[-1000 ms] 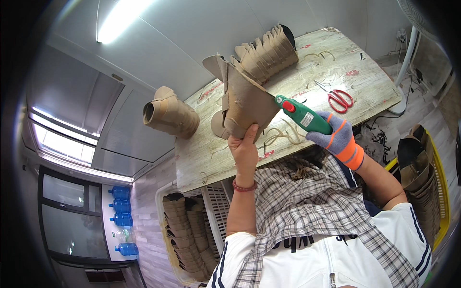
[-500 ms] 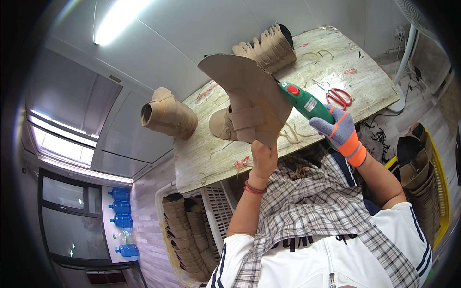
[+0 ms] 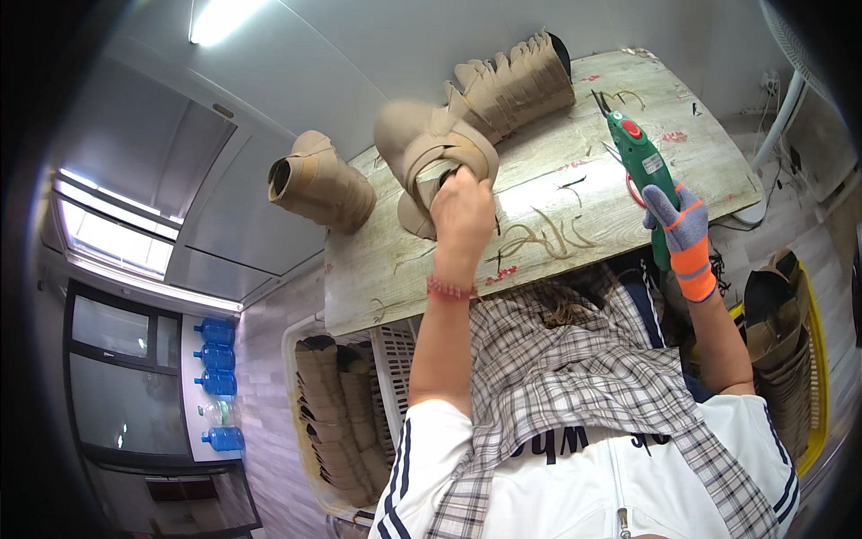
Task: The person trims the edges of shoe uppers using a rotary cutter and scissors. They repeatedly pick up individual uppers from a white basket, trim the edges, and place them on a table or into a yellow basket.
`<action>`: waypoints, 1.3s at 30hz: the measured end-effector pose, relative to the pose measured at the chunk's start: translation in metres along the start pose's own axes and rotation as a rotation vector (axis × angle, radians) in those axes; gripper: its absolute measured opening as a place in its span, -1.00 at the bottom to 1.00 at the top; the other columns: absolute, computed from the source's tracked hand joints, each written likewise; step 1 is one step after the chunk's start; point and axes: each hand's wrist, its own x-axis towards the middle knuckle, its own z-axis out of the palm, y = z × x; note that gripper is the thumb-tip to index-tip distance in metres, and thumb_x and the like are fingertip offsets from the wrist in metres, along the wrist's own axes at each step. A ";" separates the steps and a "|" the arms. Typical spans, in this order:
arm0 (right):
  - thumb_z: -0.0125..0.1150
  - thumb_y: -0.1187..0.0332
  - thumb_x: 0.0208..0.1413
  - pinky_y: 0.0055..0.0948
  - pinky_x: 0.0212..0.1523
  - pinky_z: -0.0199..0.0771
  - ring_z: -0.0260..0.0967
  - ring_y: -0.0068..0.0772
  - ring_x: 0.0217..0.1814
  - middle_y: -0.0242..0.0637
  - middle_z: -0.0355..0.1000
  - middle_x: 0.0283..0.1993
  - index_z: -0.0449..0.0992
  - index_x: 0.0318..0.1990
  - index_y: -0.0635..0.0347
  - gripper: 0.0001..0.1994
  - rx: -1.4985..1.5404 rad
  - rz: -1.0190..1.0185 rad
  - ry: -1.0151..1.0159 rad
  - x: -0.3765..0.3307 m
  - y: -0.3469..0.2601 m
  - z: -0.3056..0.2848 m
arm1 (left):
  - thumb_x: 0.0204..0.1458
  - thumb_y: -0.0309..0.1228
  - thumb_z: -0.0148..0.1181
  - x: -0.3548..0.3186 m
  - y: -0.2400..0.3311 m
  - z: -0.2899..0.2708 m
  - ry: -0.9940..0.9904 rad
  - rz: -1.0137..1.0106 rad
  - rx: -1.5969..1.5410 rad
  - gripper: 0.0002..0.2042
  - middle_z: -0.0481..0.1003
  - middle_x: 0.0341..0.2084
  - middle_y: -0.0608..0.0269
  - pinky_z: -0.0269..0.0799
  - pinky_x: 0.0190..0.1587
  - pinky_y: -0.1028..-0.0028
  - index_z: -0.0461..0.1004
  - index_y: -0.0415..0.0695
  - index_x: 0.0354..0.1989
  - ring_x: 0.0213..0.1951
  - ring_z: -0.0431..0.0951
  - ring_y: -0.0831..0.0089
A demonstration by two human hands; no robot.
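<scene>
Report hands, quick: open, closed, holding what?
Left hand: closed, bare, holding a curved tan piece, partly blurred.
Right hand: closed, gloved, holding a green cutting tool with a red button.

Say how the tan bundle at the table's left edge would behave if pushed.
The bundle might topple off the table, sitting at its edge. Being nested, its layers could slip apart. They seem springy, holding their curve.

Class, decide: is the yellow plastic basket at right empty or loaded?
Loaded: the yellow plastic basket holds stacked, curved tan pieces, some showing black.
</scene>
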 end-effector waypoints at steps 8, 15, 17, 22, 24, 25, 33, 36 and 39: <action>0.36 0.17 0.04 -0.63 -0.55 0.21 0.21 -0.72 -0.59 -0.50 0.31 -0.60 0.50 -0.26 0.27 -0.68 -0.099 0.073 -0.027 -0.011 0.009 0.000 | -0.05 -0.40 0.01 0.011 -0.070 0.091 -0.132 -0.028 0.327 -0.81 0.57 -0.34 0.04 0.27 -0.08 0.12 0.49 -0.19 -0.31 -0.21 0.55 0.12; 0.22 0.26 0.16 -0.64 -0.50 0.15 0.23 -0.69 -0.56 -0.48 0.35 -0.55 0.49 -0.25 0.25 -0.79 -0.188 0.043 -0.033 -0.011 0.030 -0.030 | -0.19 -0.50 0.27 -0.072 -0.184 0.004 -0.098 0.188 0.199 -0.64 0.48 -0.36 0.05 0.29 -0.11 0.14 0.42 -0.21 -0.14 -0.21 0.43 0.05; 0.22 0.26 0.16 -0.64 -0.50 0.16 0.23 -0.70 -0.55 -0.48 0.35 -0.54 0.49 -0.25 0.25 -0.78 -0.171 0.062 -0.048 -0.012 0.029 -0.029 | -0.22 -0.56 0.26 -0.091 -0.219 -0.028 -0.142 0.060 0.151 -0.68 0.45 -0.29 -0.01 0.33 -0.07 0.16 0.47 -0.23 -0.19 -0.14 0.42 -0.01; 0.23 0.26 0.15 -0.63 -0.50 0.18 0.23 -0.69 -0.54 -0.48 0.36 -0.51 0.49 -0.23 0.26 -0.77 -0.114 0.078 -0.003 -0.011 0.029 -0.025 | -0.25 -0.73 -0.01 -0.121 -0.258 -0.076 -0.112 -0.114 0.253 -0.64 0.41 -0.09 -0.08 0.26 0.12 0.20 0.46 -0.30 -0.17 0.04 0.34 -0.03; 0.23 0.26 0.15 -0.63 -0.49 0.19 0.23 -0.69 -0.54 -0.48 0.36 -0.50 0.49 -0.23 0.26 -0.77 -0.136 0.081 0.013 -0.009 0.031 -0.027 | -0.21 -0.74 0.00 -0.102 -0.231 -0.076 0.025 -0.102 0.282 -0.63 0.42 -0.06 -0.05 0.26 0.15 0.20 0.46 -0.28 -0.15 0.07 0.35 0.00; 0.25 0.26 0.13 -0.63 -0.51 0.19 0.22 -0.70 -0.55 -0.48 0.35 -0.53 0.49 -0.23 0.27 -0.77 -0.136 0.072 0.044 -0.008 0.032 -0.028 | -0.18 -0.73 0.01 -0.087 -0.200 -0.074 0.141 -0.052 0.263 -0.65 0.43 -0.06 -0.03 0.27 0.15 0.20 0.46 -0.28 -0.14 0.06 0.36 0.02; 0.27 0.24 0.10 -0.62 -0.52 0.22 0.24 -0.69 -0.57 -0.47 0.35 -0.55 0.48 -0.22 0.29 -0.73 -0.202 0.096 -0.031 -0.012 0.028 -0.014 | -0.06 -0.51 0.31 0.071 -0.170 0.169 0.199 -0.333 -1.195 -0.44 0.36 0.09 0.04 0.29 0.10 0.39 0.29 -0.34 0.16 0.08 0.35 0.32; 0.29 0.22 0.07 -0.61 -0.53 0.22 0.24 -0.69 -0.58 -0.47 0.35 -0.57 0.48 -0.20 0.29 -0.70 -0.209 0.125 -0.033 -0.019 0.026 -0.009 | -0.17 -0.49 0.41 0.119 -0.131 0.192 0.218 -0.456 -1.292 -0.37 0.36 0.10 0.09 0.27 0.10 0.41 0.31 -0.33 0.14 0.08 0.36 0.34; 0.38 0.32 0.00 -0.68 -0.53 0.27 0.25 -0.76 -0.55 -0.51 0.41 -0.50 0.52 -0.15 0.27 -0.70 -0.190 0.222 -0.015 -0.024 0.032 -0.008 | -0.22 -0.51 0.45 0.125 -0.113 0.186 0.277 -0.496 -1.424 -0.38 0.41 0.05 0.14 0.27 0.08 0.44 0.36 -0.32 0.09 0.03 0.39 0.38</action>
